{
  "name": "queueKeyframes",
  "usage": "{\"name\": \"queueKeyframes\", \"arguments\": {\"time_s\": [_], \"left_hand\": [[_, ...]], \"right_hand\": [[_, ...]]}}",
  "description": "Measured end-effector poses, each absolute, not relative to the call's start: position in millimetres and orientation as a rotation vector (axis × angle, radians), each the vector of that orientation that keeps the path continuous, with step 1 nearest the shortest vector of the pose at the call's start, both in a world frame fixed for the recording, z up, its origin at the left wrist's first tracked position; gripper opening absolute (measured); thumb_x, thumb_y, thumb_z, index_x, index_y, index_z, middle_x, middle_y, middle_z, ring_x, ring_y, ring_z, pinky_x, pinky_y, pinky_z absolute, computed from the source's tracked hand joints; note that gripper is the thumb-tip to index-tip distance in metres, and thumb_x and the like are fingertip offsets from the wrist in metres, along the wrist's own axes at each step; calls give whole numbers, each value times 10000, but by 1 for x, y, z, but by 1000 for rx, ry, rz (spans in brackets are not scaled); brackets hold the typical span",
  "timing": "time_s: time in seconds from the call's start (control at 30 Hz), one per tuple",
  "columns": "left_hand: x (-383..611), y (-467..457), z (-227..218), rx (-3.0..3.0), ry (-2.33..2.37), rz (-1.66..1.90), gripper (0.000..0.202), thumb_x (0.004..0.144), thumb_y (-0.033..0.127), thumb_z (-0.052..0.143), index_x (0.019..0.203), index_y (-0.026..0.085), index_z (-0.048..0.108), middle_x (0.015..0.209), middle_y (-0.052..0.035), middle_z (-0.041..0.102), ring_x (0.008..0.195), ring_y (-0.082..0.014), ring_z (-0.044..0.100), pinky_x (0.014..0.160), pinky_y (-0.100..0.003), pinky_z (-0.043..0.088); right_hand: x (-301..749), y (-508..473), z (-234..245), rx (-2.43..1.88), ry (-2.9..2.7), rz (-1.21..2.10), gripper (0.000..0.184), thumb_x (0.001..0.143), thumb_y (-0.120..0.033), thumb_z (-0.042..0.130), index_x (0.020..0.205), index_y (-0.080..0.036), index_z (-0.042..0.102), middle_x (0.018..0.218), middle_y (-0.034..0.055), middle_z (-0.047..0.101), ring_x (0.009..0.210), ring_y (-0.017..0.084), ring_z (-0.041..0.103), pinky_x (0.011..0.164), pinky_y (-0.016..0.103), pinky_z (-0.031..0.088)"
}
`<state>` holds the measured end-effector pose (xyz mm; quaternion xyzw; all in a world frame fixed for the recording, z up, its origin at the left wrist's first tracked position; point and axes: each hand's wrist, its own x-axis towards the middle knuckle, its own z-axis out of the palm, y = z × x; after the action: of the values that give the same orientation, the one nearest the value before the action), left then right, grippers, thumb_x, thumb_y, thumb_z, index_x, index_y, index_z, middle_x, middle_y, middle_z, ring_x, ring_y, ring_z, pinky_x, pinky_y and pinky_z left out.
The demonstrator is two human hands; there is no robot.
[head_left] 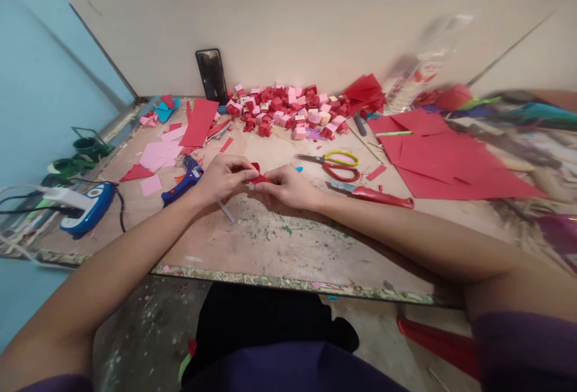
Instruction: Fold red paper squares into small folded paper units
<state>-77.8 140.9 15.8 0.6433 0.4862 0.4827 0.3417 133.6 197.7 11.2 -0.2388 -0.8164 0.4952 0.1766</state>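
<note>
Between my two hands is a small piece of red paper (260, 179), which looks folded. My left hand (224, 179) pinches it from the left, thumb and fingers pressed together. My right hand (288, 187) grips its other side. Beside my left hand lies a blue glue gun (183, 186), partly covered by that hand. To the right of my right hand rest scissors (333, 163) with yellow and red handles, and a red-handled knife (374, 195). Behind the hands spreads a heap of small red and pink folded paper pieces (283, 109).
A phone (211, 76) leans against the wall. Pink paper squares (160, 154) lie at left, near a blue-and-white power strip (92, 208) with cables. Large red sheets (460, 160) cover the right side. A plastic bottle (417, 73) stands behind. The table's front edge (270, 281) is rough.
</note>
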Motion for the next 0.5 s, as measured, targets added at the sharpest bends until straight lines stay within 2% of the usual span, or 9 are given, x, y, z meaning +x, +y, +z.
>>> {"name": "queueKeyframes", "arguments": {"time_s": [0.13,0.3,0.4,0.5], "left_hand": [[-77,142,13,1672,1241,1267,157,815,313,819,721,188,801,661,-3,720,616,-131,612,614,-269,480],[-77,139,14,1611,1226,1246,159,818,322,819,745,182,798,707,-9,740,634,-130,613,599,-256,468],[-79,139,16,1661,1230,1201,170,816,334,820,752,178,800,734,-24,757,657,-139,627,612,-260,475],[-82,140,15,1711,1242,1161,206,818,365,826,750,173,799,728,-38,759,659,-156,653,619,-272,491]], "right_hand": [[134,199,12,-657,-2292,1434,486,1021,-464,643,618,-192,657,580,23,678,534,128,575,583,299,436],[135,198,13,-721,-2272,1465,477,997,-486,672,636,-174,660,577,15,658,538,124,549,570,290,404],[135,198,13,-725,-2268,1458,454,998,-501,676,697,-163,710,640,24,693,575,123,556,583,288,398],[135,200,13,-627,-2226,1484,401,1007,-447,653,741,-162,746,717,39,738,629,128,593,635,289,434]]}}
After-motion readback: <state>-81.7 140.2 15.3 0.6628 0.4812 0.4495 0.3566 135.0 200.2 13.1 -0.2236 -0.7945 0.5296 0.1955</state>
